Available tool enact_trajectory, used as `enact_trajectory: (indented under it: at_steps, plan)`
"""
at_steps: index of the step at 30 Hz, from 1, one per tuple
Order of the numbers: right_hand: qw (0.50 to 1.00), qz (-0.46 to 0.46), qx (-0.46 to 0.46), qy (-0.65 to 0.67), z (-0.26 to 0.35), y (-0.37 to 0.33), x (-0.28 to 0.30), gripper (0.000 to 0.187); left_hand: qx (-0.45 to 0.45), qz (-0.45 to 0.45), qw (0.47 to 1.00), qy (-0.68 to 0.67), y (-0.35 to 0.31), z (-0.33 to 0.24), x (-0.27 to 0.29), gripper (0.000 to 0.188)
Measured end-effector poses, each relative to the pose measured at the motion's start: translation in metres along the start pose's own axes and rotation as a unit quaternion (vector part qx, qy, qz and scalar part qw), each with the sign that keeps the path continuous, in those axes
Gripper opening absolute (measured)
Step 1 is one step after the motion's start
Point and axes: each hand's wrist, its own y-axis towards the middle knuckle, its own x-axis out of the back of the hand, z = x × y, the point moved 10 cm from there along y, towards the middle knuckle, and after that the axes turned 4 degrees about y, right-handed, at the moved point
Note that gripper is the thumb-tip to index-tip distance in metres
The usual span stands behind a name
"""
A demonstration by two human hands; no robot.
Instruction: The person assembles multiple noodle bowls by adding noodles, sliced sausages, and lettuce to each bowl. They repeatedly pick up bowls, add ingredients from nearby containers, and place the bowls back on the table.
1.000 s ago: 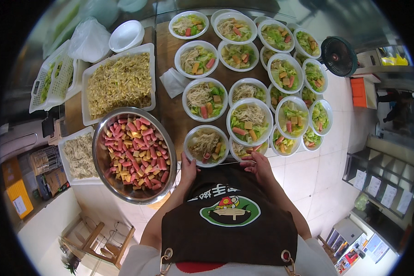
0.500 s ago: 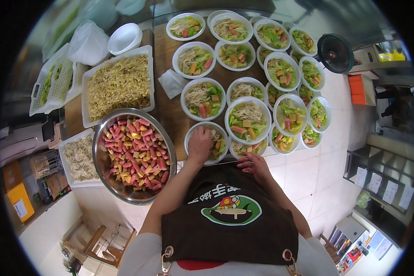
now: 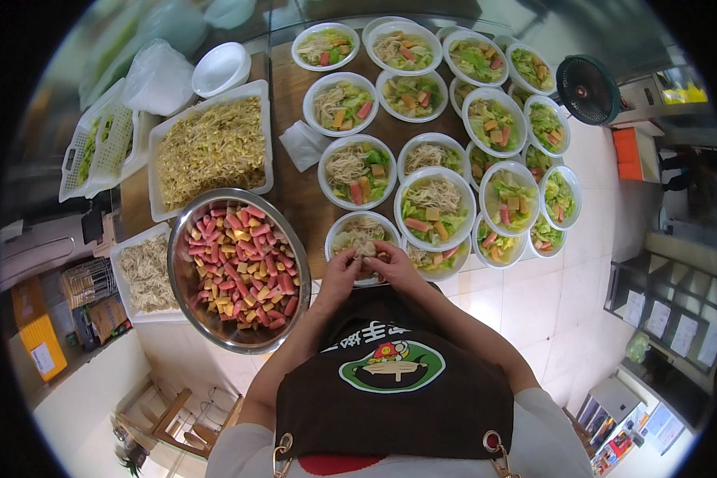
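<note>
Both hands come together over the nearest white bowl (image 3: 331,248), pinching a small pale stringy clump (image 3: 365,249) between the fingertips. My left hand (image 3: 341,269) grips it from the left and my right hand (image 3: 398,266) from the right. Pale strands lie in that bowl under the clump; the hands hide its near side. Touching it on the right, a fuller bowl (image 3: 436,209) of lettuce, pale strands, tan cubes and pink sausage pieces rests partly on another bowl. Close to my left forearm stands a steel basin (image 3: 301,263) heaped with sausage pieces (image 3: 243,275) and tan cubes.
Several filled bowls (image 3: 357,169) cover the table, some stacked, toward the right edge. At left are a tray of bean sprouts (image 3: 209,151), a tray of pale strands (image 3: 145,275), a white basket (image 3: 95,151) and empty bowls (image 3: 221,68). Behind the right-hand bowls stands a dark fan (image 3: 588,89).
My left hand has come up out of the nearest bowl with the pale clump. My right hand has moved left and joined it, taking hold of the same clump.
</note>
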Motion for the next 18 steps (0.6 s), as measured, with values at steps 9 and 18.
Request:
enact_trajectory:
  at_steps: [9, 18]
  plan:
    - [0.945, -0.099, 0.136, -0.280, 0.029, 0.000, 0.003, 0.022, -0.119, -0.045, 0.945, 0.302, -0.019, -0.051, 0.008, 0.016]
    - [0.964, -0.127, 0.107, -0.206, 0.018, 0.014, 0.009, 0.018, -0.147, -0.044, 0.968, 0.200, -0.040, -0.089, 0.029, 0.018]
